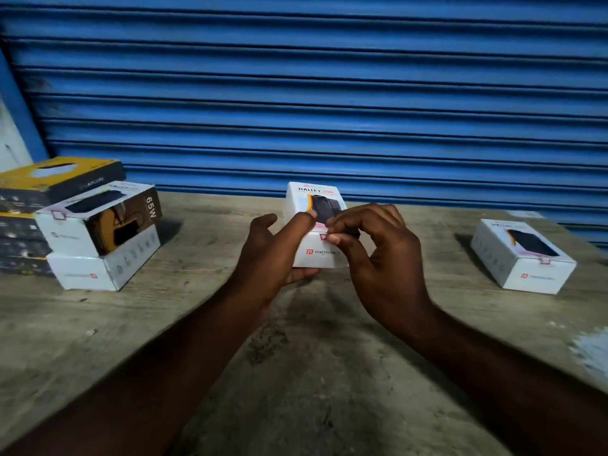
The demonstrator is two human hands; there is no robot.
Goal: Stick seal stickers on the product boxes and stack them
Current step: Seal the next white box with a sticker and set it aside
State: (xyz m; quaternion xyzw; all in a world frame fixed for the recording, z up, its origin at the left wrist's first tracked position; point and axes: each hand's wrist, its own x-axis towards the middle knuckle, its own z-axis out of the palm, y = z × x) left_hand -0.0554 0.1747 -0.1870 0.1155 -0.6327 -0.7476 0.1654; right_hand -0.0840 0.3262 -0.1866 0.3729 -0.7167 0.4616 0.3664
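Centre frame, the left hand (273, 251) grips a white box (324, 258) reading "HALLEY 20K" and "PORTRONICS" over the worktop (296, 357). The right hand (378, 255) pinches a seal sticker (324, 236) at its front edge. At left, a stacked box (98, 222) reads "65W".

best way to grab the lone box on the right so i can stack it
Take the right box across its two long side walls, coming straight down from above. It lies flat on the table, printed face up, turned at an angle, with nothing against either long side. That likely keeps fingers off the seal sticker on its near short edge.
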